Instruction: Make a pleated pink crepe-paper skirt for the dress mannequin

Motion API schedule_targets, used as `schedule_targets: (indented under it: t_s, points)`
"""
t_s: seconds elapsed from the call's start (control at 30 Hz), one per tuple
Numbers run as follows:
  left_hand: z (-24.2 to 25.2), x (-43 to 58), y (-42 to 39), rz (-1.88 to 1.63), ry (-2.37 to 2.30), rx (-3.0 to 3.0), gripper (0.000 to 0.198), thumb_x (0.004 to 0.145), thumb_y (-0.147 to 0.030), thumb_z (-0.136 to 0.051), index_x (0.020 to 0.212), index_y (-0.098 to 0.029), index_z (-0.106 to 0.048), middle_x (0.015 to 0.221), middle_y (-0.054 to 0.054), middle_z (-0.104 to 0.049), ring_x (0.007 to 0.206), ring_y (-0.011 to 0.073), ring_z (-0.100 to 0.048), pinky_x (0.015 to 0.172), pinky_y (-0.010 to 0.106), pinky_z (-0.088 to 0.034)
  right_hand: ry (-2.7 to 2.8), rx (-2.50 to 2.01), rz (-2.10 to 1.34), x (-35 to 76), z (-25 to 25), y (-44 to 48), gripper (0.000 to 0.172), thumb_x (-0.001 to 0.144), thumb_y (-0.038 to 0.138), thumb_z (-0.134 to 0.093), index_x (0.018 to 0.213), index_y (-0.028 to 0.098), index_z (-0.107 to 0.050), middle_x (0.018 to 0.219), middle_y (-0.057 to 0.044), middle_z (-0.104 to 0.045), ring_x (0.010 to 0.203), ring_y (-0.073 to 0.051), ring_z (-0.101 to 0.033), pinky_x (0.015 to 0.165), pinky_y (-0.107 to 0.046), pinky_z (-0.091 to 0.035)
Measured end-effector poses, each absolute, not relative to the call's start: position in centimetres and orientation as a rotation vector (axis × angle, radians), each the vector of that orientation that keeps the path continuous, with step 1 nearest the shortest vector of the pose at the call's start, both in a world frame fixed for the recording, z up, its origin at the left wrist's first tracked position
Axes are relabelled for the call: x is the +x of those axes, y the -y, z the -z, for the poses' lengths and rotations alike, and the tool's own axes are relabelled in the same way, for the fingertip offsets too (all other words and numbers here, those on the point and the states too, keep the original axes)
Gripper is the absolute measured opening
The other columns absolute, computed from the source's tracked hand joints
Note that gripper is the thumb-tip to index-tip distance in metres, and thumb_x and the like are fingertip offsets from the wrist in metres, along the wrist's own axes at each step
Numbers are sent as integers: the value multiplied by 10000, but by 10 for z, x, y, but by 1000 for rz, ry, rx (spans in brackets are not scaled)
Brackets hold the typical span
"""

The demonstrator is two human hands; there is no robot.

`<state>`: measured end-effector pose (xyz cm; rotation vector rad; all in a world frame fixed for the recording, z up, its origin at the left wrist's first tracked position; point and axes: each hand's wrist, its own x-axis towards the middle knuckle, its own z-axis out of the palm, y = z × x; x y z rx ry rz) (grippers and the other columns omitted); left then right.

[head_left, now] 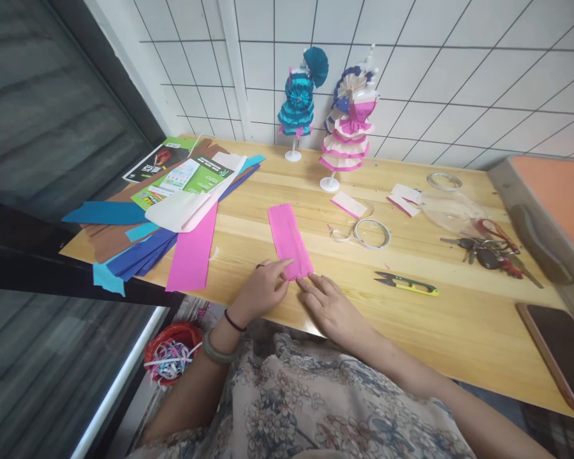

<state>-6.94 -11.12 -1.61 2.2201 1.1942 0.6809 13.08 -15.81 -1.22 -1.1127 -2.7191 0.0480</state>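
Observation:
A folded strip of pink crepe paper (289,239) lies on the wooden table (459,319), running away from me. My left hand (263,289) rests at its near end, fingers curled, fingertips pressing the paper's near left corner. My right hand (329,305) lies flat beside it, fingers stretched toward the strip's near right corner and touching its edge. Neither hand lifts the paper.
Yellow-handled thread snips (406,284) lie to the right. Tape rolls (372,233), keys (488,250), a phone (562,354) and a grey box (550,210) lie further right. Coloured paper sheets (162,217) pile up at left. Two paper-dress figurines (347,127) stand at the back.

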Motion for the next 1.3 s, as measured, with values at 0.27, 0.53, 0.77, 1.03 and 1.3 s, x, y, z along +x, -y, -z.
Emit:
schedule_targets:
  t_s: [0.27, 0.53, 0.77, 1.03, 1.3]
  points:
    - [19, -66, 108, -640, -1272, 2252, 435, 796, -110, -459, 1229, -126, -483, 872, 54, -632, 901, 192, -558, 856, 351, -434, 2757, -1110, 9, 131, 13, 158, 205, 883, 132, -458, 1042, 97, -583, 1324, -160, -494, 1224, -331, -401, 972, -502, -390]
    - [17, -63, 106, -578, -1320, 2293, 453, 773, -102, -463, 1224, -135, -492, 822, 39, -627, 844, 187, -559, 802, 332, -441, 2740, -1106, 18, 130, 13, 158, 207, 888, 129, -450, 1045, 102, -581, 1312, -172, -503, 1229, -319, -401, 957, -506, -397]
    - [15, -60, 106, -537, -1336, 2352, 458, 761, -103, -454, 1217, -134, -497, 899, 63, -634, 864, 194, -560, 814, 336, -442, 2734, -1154, 8, 127, 13, 159, 196, 885, 125, -451, 1023, 109, -588, 1297, -171, -517, 1220, -315, -421, 936, -499, -407]
    - [17, -59, 106, -540, -1326, 2411, 493, 764, -105, -452, 1257, -129, -451, 1123, 105, -599, 1008, 218, -543, 902, 371, -428, 2745, -1178, 25, 124, 11, 159, 190, 879, 127, -456, 1015, 123, -588, 1299, -166, -517, 1214, -308, -427, 934, -495, -399]
    - [18, -71, 113, -759, -1337, 2394, 380, 840, -123, -397, 1212, -123, -475, 1028, 113, -609, 989, 208, -546, 901, 397, -437, 2737, -1159, 9, 125, 9, 160, 193, 884, 124, -450, 1021, 113, -585, 1300, -166, -516, 1225, -323, -411, 941, -504, -396]
